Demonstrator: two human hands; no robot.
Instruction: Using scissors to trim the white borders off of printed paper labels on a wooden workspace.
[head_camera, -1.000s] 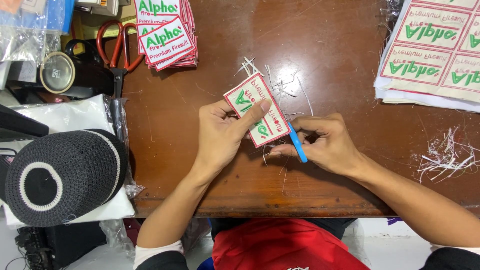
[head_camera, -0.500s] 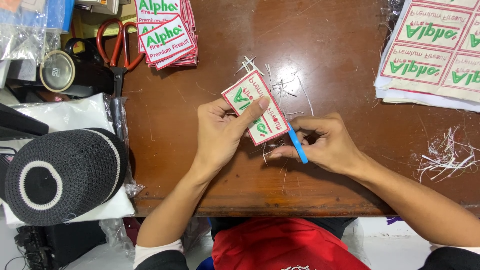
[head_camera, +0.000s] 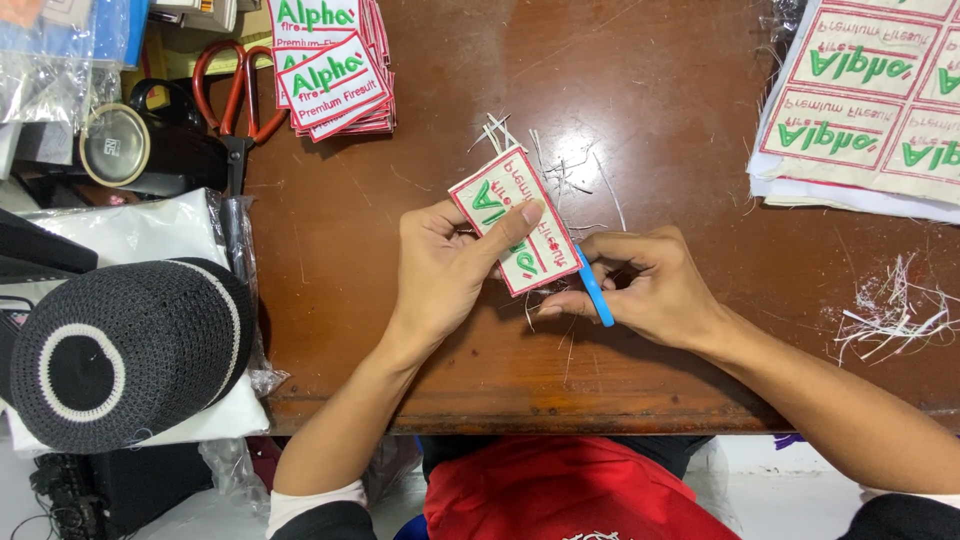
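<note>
The left hand (head_camera: 450, 265) pinched a rectangular embroidered patch (head_camera: 514, 219), white cloth with red border and green stitched lettering, tilted above the brown wooden counter (head_camera: 680, 120). The right hand (head_camera: 650, 285), just beside the patch's lower edge, clenched a slim blue-handled tool (head_camera: 596, 290) touching that corner. Loose white thread trimmings (head_camera: 560, 165) lay scattered behind the patch.

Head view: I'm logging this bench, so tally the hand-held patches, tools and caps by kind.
patch, in left hand: 1
blue-handled tool, in right hand: 1
red-handled scissors: 1
black knitted cap: 1
Total: 4
</note>
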